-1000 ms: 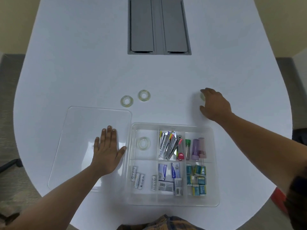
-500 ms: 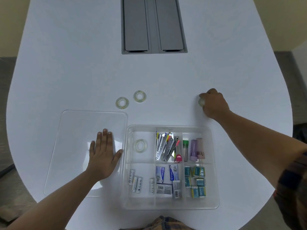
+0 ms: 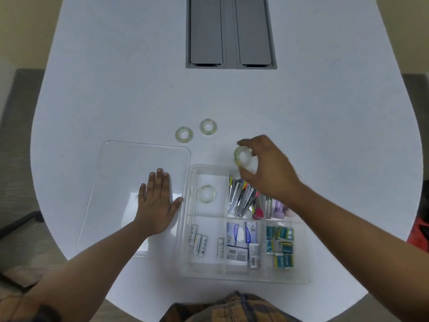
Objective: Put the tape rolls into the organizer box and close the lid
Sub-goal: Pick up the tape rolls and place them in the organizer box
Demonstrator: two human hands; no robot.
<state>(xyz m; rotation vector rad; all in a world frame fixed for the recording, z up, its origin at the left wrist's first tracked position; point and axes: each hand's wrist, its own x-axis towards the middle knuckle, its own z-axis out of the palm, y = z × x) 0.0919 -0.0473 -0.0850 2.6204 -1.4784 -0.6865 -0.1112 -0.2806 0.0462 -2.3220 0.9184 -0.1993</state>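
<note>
A clear organizer box (image 3: 185, 228) stands open on the white table, near the front edge. One clear tape roll (image 3: 207, 193) lies in its far-left compartment. My right hand (image 3: 267, 168) holds another tape roll (image 3: 242, 156) between thumb and fingers, lifted just above the box's far rim. Two more tape rolls (image 3: 184, 134) (image 3: 208, 127) lie flat on the table beyond the box. The clear lid (image 3: 130, 173) lies flat left of the box, and my left hand (image 3: 157, 205) rests palm down on it, fingers spread.
The box's other compartments hold staplers (image 3: 241, 196), batteries (image 3: 199, 242), small boxes (image 3: 241, 242) and teal packets (image 3: 281, 245). A grey cable hatch (image 3: 231, 31) is set into the table at the far middle. The table's rounded edges fall off to both sides.
My right hand closed on the tape roll at the right, lifted it and carried it left toward the box. The left hand stayed on the lid.
</note>
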